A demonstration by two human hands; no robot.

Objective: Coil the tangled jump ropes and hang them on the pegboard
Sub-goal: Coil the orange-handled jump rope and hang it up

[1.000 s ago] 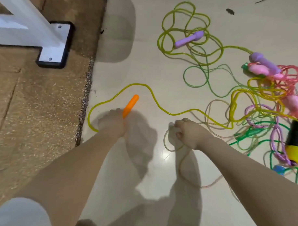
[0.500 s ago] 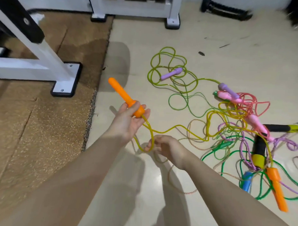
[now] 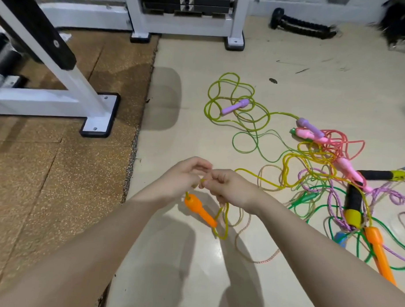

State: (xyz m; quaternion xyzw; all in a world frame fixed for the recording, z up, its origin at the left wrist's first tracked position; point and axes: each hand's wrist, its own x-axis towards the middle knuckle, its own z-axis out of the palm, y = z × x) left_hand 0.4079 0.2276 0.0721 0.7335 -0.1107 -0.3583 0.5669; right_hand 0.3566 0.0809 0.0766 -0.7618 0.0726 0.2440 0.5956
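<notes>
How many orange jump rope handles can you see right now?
2: one orange handle hangs below the hands, the other orange handle lies at the pile's lower right. Others may be hidden.

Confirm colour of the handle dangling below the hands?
Orange handle, on a yellow cord; head view, the only one.

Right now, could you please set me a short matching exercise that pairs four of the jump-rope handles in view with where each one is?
Things:
1. near orange handle
2. lone purple handle
3. second orange handle
4. upright black handle with yellow end

Places:
A. lying inside the yellow-green loops farthest from the person
B. on the floor at the right edge
C. dangling from the yellow rope below both hands
D. in the tangle, just above the second orange handle

Pairs: 1-C, 2-A, 3-B, 4-D
</notes>
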